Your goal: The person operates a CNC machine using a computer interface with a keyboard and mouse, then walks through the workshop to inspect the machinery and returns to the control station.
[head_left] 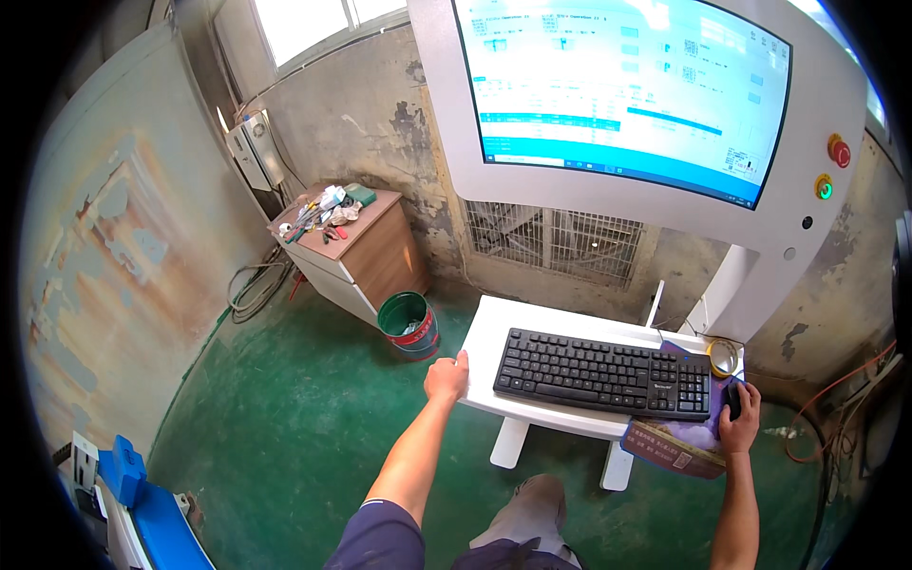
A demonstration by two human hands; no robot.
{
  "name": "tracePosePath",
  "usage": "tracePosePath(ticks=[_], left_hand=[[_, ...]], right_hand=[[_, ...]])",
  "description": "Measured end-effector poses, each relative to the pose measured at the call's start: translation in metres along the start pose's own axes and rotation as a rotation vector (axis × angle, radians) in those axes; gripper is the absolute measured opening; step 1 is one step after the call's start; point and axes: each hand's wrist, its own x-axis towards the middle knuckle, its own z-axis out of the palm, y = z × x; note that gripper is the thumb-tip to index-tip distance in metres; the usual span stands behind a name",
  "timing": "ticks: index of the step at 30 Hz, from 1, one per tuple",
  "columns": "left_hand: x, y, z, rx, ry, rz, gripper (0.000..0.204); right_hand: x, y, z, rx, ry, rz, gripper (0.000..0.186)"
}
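My left hand (446,378) is closed on the left edge of a white keyboard shelf (485,324). On that shelf lies a black keyboard (589,369). At the shelf's right end my right hand (740,423) grips a black mouse (732,399) on a printed purple mouse pad (674,442). A yellow-rimmed roll of tape (723,358) sits just behind the mouse. Above the shelf, a large lit screen (617,85) is set in a white housing (442,123), with red and green buttons (836,152) down its right side.
A wooden cabinet (375,252) with piled tools stands at the back left, a bucket (407,332) beside it. Blue machinery (166,527) fills the lower left corner. A rusty panel (133,237) borders the left side; loose cables (836,427) hang at the right.
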Motion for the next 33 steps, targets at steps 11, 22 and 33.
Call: tracePosePath(ticks=[11, 22, 33], left_hand=[[-0.0012, 0.0012, -0.0003, 0.005, 0.001, 0.002, 0.056], [-0.0004, 0.0005, 0.0002, 0.001, 0.011, 0.005, 0.055], [-0.0006, 0.0003, 0.0004, -0.003, 0.017, 0.008, 0.054]], right_hand=[[-0.0003, -0.0005, -0.0016, 0.004, -0.008, -0.018, 0.047], [-0.0001, 0.001, -0.0009, -0.002, -0.019, -0.019, 0.044], [0.0002, 0.0029, 0.0003, 0.003, -0.032, -0.043, 0.04]])
